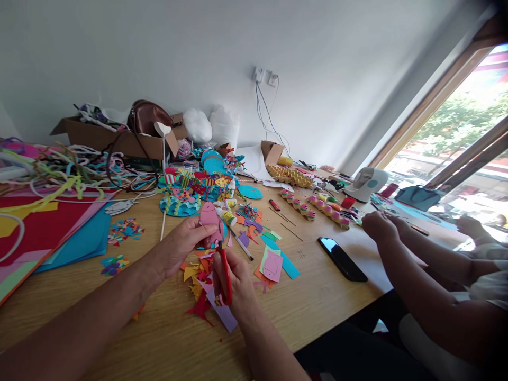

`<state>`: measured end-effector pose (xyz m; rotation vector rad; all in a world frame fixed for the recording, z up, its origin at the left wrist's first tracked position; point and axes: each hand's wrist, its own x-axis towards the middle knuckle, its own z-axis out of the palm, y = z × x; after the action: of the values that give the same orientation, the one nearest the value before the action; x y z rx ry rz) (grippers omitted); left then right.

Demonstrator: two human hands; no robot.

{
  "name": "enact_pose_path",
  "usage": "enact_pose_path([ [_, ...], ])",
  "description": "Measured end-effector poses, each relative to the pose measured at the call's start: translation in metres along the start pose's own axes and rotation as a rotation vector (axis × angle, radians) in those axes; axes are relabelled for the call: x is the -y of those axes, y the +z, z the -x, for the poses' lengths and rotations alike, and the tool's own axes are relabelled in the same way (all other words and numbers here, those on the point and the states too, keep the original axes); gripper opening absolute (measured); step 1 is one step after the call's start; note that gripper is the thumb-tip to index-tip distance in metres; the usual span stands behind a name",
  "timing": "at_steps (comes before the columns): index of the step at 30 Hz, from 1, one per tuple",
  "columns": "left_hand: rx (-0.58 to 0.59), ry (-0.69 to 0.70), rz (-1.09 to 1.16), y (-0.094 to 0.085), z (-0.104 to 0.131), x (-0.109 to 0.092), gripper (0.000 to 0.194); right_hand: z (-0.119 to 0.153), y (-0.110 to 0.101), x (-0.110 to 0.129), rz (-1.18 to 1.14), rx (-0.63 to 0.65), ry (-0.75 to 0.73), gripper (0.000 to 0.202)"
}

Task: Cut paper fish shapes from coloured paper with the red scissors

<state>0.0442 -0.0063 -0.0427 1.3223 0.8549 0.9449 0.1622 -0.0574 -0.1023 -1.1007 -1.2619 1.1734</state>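
Note:
Between the fingers of my left hand [194, 238] is a pink paper fish cutout [209, 216], held up above the table. My right hand [238, 278] is closed round the handles of red-handled scissors [226, 278], whose blades point up at the lower edge of the pink paper. Beneath both hands lie orange, yellow and red paper scraps [200, 307] and a purple strip [224, 315]. Right of my hands sits a pink paper piece [273, 265] with a fish outline drawn on it. A pen [243, 246] and a glue bottle [227, 216] lie just beyond.
A phone [342, 258] lies to the right, near another person's hands [381, 226]. Coloured paper sheets [79, 238] and small confetti piles [126, 230] are on the left. Decorated blue fish crafts [180, 203], egg-carton strips [329, 210] and a cardboard box [95, 136] stand farther back.

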Motion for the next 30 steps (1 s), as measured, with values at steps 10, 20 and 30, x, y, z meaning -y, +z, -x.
enact_pose_path([
  [10,-0.064,0.015,-0.012,-0.001,-0.002,0.004,0.024,0.0,0.0,-0.001,0.009,0.011,0.012,0.048],
  [20,-0.023,0.015,0.02,-0.001,0.001,0.0,0.024,-0.001,0.001,-0.007,0.005,-0.004,-0.009,0.047],
  [30,-0.021,0.006,0.045,0.0,0.0,0.001,0.027,-0.001,0.001,0.002,0.026,0.009,0.01,0.047],
])
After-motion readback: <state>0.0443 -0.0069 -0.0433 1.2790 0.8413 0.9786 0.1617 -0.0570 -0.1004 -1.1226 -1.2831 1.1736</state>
